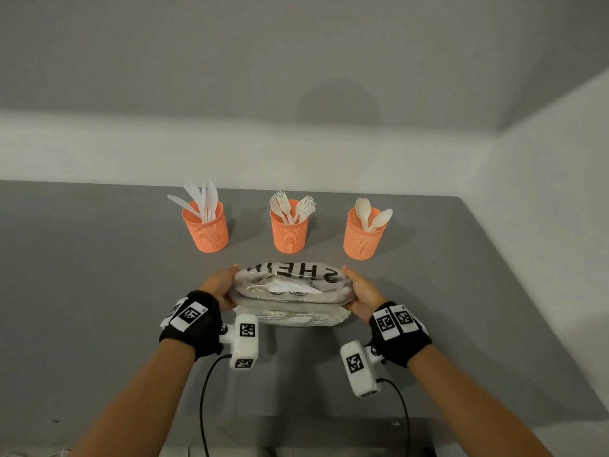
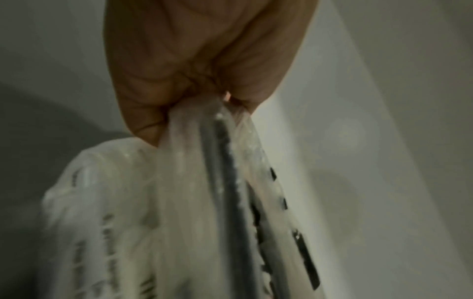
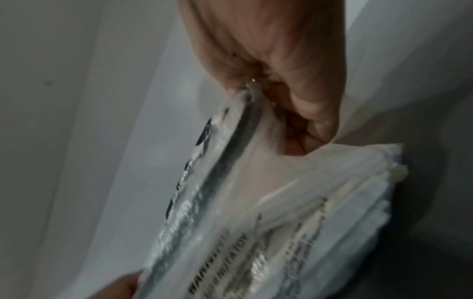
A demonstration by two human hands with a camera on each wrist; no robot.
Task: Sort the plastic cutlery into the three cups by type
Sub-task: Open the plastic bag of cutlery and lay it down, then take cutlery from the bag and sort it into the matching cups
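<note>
Three orange mesh cups stand in a row at the back of the grey table. The left cup [image 1: 206, 229] holds white knives, the middle cup [image 1: 289, 230] holds forks, the right cup [image 1: 363, 236] holds spoons. In front of them a clear plastic bag [image 1: 290, 291] with black lettering and white cutlery inside is held at both ends. My left hand [image 1: 221, 286] pinches the bag's left end; the left wrist view shows the bag [image 2: 179, 202] bunched in that hand [image 2: 199, 60]. My right hand [image 1: 361, 291] pinches the right end, and up close this hand [image 3: 281, 60] grips the bag [image 3: 256, 212].
The grey table [image 1: 99, 291] runs to a white wall behind the cups and a white wall on the right. Its near edge lies below my forearms. Black cables [image 1: 204, 407] trail from the wrist cameras.
</note>
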